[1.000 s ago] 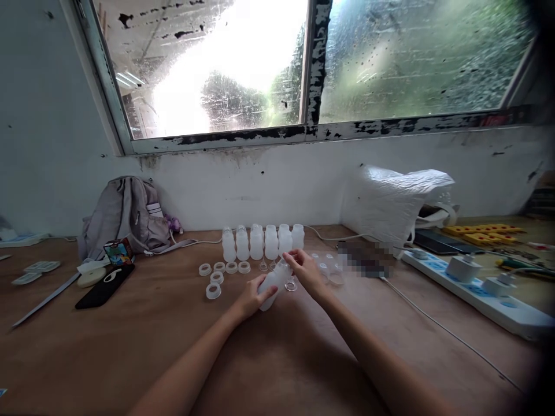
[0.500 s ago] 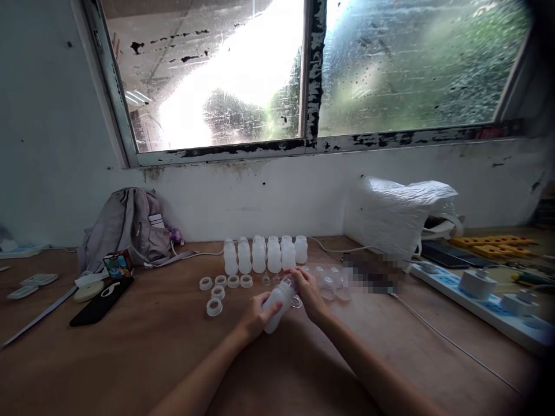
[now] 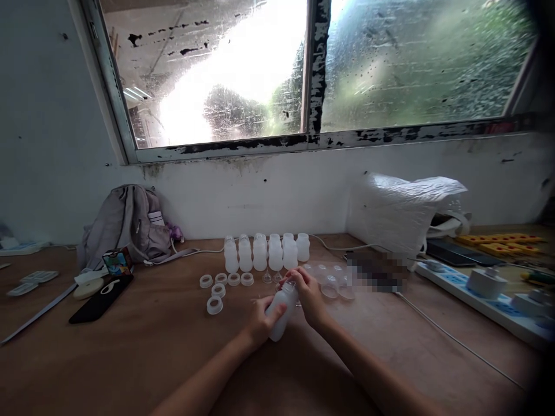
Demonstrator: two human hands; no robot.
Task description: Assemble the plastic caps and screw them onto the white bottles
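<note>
My left hand (image 3: 259, 323) is wrapped round the body of a translucent white plastic bottle (image 3: 281, 315), held tilted over the wooden table (image 3: 130, 358). My right hand (image 3: 309, 292) is closed on the bottle's top end, its fingers pinched at the neck; whatever small part is under them is hidden. Behind the hands stands a row of several similar white bottles (image 3: 266, 252). Several white rings (image 3: 225, 282) lie to the left of the hands. Clear small caps and nipples (image 3: 332, 281) lie to the right.
A grey backpack (image 3: 125, 225) leans on the wall at the back left, with a small colourful box (image 3: 115, 261) and a black phone (image 3: 100, 299) in front. A white plastic bag (image 3: 401, 211) sits at the back right. A white power strip (image 3: 485, 303) and cable run along the right.
Both hands and the bottle have drawn a little nearer to me and lower on the table. The bottle is tipped more upright. The camera view has shifted slightly.
</note>
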